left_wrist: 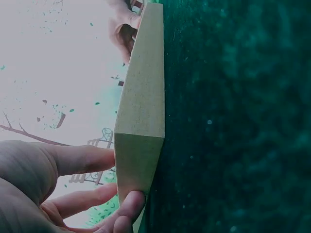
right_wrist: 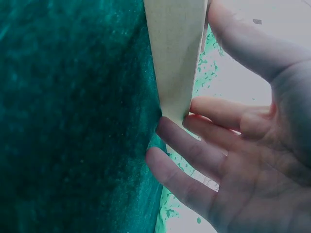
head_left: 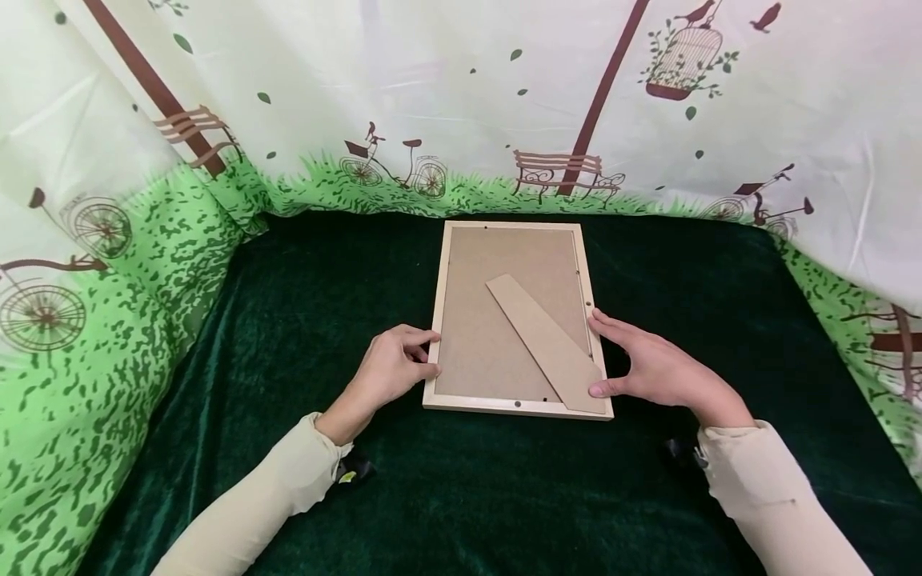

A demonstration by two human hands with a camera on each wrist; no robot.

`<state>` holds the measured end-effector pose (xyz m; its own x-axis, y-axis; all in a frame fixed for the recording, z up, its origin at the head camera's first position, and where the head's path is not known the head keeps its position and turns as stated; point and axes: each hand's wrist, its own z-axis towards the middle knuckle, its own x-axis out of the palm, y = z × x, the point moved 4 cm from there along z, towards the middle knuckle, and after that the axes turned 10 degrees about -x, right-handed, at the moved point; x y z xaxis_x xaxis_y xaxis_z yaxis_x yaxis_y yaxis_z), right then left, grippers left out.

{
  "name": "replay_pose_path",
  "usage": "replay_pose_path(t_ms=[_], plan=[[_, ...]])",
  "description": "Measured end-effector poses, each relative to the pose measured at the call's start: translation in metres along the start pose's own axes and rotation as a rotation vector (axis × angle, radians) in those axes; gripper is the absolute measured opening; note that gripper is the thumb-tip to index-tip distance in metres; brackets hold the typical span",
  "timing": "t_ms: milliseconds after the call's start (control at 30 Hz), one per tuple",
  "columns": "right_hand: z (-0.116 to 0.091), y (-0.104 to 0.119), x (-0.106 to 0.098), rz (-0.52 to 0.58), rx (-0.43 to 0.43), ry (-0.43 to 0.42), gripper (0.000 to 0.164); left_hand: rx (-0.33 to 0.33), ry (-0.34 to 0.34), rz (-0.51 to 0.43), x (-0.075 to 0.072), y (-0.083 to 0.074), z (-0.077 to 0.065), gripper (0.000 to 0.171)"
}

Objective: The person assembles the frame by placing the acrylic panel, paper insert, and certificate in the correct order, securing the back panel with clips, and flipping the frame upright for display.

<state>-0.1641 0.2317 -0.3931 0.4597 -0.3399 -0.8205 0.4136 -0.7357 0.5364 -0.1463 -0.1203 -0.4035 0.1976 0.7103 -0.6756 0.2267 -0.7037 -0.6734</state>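
Observation:
A wooden picture frame (head_left: 513, 410) lies back side up on dark green cloth, its brown backing board (head_left: 471, 320) showing. A flat stand leg (head_left: 540, 336) slants across the board to the lower right corner. My left hand (head_left: 392, 364) holds the frame's left edge; in the left wrist view its thumb and a finger touch the upper rim, other fingers the side wall. My right hand (head_left: 659, 368) holds the opposite edge, thumb on top near the leg's lower end, fingers along the side wall (right_wrist: 177, 53). Whether any fingertips reach underneath is hidden.
Dark green velvety cloth (head_left: 324, 272) covers the table around the frame. Behind it and at both sides hangs a white curtain (head_left: 446, 80) printed with grass, bicycles, benches and leaves. The curtain's lower edge sits just beyond the frame's far end.

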Motion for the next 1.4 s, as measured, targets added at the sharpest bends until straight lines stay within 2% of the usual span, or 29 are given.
replay_pose_path(t_ms=[200, 400, 567, 733, 833, 1033, 1167, 1267, 1400], plan=[[0.0, 0.001, 0.0, -0.004, -0.012, -0.001, 0.11, 0.076, -0.011, 0.092, 0.001, -0.004, -0.005, 0.046], [0.001, 0.004, 0.001, -0.006, -0.014, 0.007, 0.109, 0.163, -0.002, 0.27, 0.001, -0.009, -0.007, 0.048], [0.001, 0.006, 0.002, -0.014, -0.017, 0.009, 0.108, 0.178, 0.014, 0.336, 0.0, -0.01, -0.007, 0.048], [0.001, 0.007, 0.002, -0.019, -0.019, 0.011, 0.109, 0.184, 0.035, 0.334, -0.001, -0.01, -0.005, 0.049], [0.001, 0.007, 0.001, -0.014, -0.011, 0.014, 0.11, 0.172, 0.057, 0.29, -0.003, -0.009, -0.002, 0.048], [0.002, 0.005, -0.001, -0.016, -0.01, 0.015, 0.112, 0.094, 0.167, 0.179, -0.011, -0.004, 0.006, 0.063], [0.001, 0.005, 0.001, -0.01, -0.005, 0.019, 0.112, 0.077, 0.215, 0.161, -0.014, -0.004, 0.017, 0.056], [0.001, 0.004, 0.002, -0.013, -0.006, 0.023, 0.112, 0.086, 0.189, 0.18, -0.016, -0.009, 0.032, 0.045], [0.0, 0.003, 0.0, -0.023, -0.009, 0.017, 0.112, 0.096, 0.097, 0.158, -0.019, -0.022, 0.062, 0.034]])
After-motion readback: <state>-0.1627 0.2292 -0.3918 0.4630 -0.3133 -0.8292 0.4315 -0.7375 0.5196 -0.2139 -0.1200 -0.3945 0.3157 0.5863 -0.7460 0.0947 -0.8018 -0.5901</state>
